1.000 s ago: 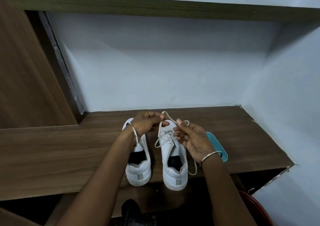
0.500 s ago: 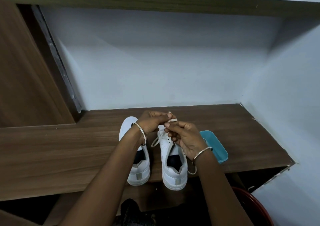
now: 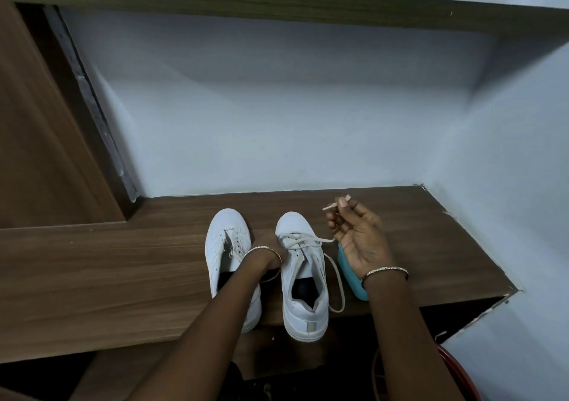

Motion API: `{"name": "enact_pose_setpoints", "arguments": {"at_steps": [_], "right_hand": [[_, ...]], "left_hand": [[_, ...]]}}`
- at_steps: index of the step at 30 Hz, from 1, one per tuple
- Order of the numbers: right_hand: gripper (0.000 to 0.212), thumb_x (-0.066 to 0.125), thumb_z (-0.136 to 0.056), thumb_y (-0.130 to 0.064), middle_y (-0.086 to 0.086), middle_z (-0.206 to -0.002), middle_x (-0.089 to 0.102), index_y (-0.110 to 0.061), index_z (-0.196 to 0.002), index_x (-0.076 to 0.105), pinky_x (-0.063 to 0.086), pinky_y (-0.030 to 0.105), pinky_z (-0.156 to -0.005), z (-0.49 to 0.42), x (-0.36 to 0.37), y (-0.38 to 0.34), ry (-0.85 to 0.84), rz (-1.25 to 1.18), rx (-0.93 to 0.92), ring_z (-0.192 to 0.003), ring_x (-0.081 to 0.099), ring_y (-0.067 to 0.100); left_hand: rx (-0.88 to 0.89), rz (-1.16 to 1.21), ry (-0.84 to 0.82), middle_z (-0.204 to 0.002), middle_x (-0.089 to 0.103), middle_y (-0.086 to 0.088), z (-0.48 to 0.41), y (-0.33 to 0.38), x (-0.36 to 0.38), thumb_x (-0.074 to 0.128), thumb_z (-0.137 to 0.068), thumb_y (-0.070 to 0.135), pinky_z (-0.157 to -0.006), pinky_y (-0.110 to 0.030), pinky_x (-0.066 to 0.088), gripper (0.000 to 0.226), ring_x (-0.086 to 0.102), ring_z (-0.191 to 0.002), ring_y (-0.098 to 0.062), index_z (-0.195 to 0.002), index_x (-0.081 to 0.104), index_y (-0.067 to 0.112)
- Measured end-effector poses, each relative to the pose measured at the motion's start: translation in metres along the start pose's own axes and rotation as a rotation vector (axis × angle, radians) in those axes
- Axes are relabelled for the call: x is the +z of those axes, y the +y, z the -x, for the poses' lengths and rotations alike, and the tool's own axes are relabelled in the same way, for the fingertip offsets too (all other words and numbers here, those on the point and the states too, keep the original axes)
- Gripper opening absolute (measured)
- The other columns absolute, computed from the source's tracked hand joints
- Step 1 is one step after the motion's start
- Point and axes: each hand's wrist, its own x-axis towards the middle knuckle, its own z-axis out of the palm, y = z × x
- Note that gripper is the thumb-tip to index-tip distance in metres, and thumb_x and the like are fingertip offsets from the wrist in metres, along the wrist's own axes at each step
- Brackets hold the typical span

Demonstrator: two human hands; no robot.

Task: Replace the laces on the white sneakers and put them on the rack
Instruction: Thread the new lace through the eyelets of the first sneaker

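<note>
Two white sneakers stand side by side, toes to the wall, on the brown wooden shelf (image 3: 123, 277). The left sneaker (image 3: 228, 246) shows bare eyelets and a short lace end. The right sneaker (image 3: 303, 280) has an off-white lace (image 3: 303, 242) crossed through its front eyelets. My right hand (image 3: 358, 237) is raised to the right of that sneaker and pinches one lace end between thumb and fingertips. The other lace end hangs in a loop beside the heel. My left hand (image 3: 272, 254) reaches down between the two sneakers, against the right one; its fingers are hidden.
A teal tray (image 3: 352, 280) lies on the shelf under my right wrist, mostly covered. The pale wall closes the back and right side, and a wooden board (image 3: 277, 0) runs overhead. A red basin rim (image 3: 458, 373) shows below the shelf's right end.
My hands have parted from above the right sneaker. My right hand drew the lace end out to the right. My left hand dropped between the sneakers.
</note>
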Motion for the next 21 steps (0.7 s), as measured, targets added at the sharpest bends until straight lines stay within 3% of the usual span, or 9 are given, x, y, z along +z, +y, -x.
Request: {"name": "enact_pose_setpoints", "arguments": {"at_steps": [8, 11, 13, 15, 18, 20, 21], "right_hand": [[0.013, 0.063, -0.091, -0.008, 0.007, -0.080, 0.068, -0.002, -0.102, 0.068, 0.051, 0.021, -0.062, 0.007, -0.021, 0.019, -0.115, 0.121, 0.115, -0.067, 0.060, 0.013], [0.009, 0.064, -0.093, -0.006, 0.008, -0.078, 0.067, -0.001, -0.099, 0.069, 0.049, 0.020, -0.059, 0.011, -0.024, 0.023, -0.230, 0.298, 0.194, -0.065, 0.059, 0.013], [0.004, 0.067, -0.093, -0.005, 0.009, -0.076, 0.067, -0.003, -0.092, 0.069, 0.049, 0.021, -0.058, 0.012, -0.023, 0.027, -0.319, 0.433, 0.240, -0.064, 0.060, 0.014], [0.004, 0.070, -0.091, -0.005, 0.010, -0.074, 0.069, -0.003, -0.088, 0.070, 0.052, 0.021, -0.057, 0.010, -0.019, 0.032, -0.356, 0.519, 0.276, -0.062, 0.063, 0.015], [0.010, 0.073, -0.087, 0.001, 0.018, -0.078, 0.072, 0.007, -0.094, 0.069, 0.059, 0.025, -0.061, 0.003, -0.008, 0.038, -0.323, 0.549, 0.299, -0.063, 0.070, 0.021], [0.010, 0.072, -0.087, 0.006, 0.019, -0.078, 0.071, 0.010, -0.095, 0.066, 0.063, 0.031, -0.064, -0.006, 0.000, 0.043, -0.280, 0.544, 0.280, -0.064, 0.072, 0.025], [0.005, 0.070, -0.088, 0.009, 0.018, -0.078, 0.071, 0.008, -0.092, 0.066, 0.064, 0.032, -0.065, -0.012, 0.004, 0.045, -0.261, 0.540, 0.253, -0.064, 0.072, 0.025]], "left_hand": [[-0.040, 0.032, 0.159, -0.099, 0.074, -0.017, -0.008, 0.000, -0.012, 0.063, -0.094, 0.028, -0.082, -0.034, 0.054, 0.025, 0.069, -0.097, -0.035, -0.098, 0.072, 0.005], [0.046, 0.056, 0.199, -0.090, 0.073, -0.019, -0.011, 0.023, -0.027, 0.065, -0.091, 0.027, -0.069, -0.031, 0.048, 0.026, 0.067, -0.084, -0.032, -0.073, 0.066, 0.008], [0.132, 0.086, 0.144, -0.085, 0.074, -0.017, -0.013, 0.044, -0.034, 0.067, -0.089, 0.027, -0.071, -0.036, 0.054, 0.029, 0.069, -0.082, -0.033, -0.064, 0.061, 0.015], [0.217, 0.059, 0.066, -0.082, 0.073, -0.007, -0.015, 0.062, -0.036, 0.069, -0.089, 0.032, -0.076, -0.032, 0.056, 0.022, 0.069, -0.082, -0.025, -0.071, 0.063, 0.021], [0.360, -0.006, -0.073, -0.063, 0.060, 0.013, -0.013, 0.077, -0.037, 0.068, -0.093, 0.036, -0.058, -0.015, 0.041, 0.027, 0.055, -0.060, 0.002, -0.068, 0.062, 0.027], [0.444, 0.077, -0.177, -0.073, 0.069, 0.014, -0.013, 0.078, -0.036, 0.069, -0.093, 0.036, -0.069, -0.015, 0.048, 0.017, 0.062, -0.070, 0.006, -0.080, 0.072, 0.026], [0.464, 0.143, -0.179, -0.086, 0.075, 0.009, -0.014, 0.076, -0.037, 0.069, -0.094, 0.035, -0.079, -0.021, 0.053, 0.014, 0.068, -0.083, 0.000, -0.092, 0.076, 0.023]]}}
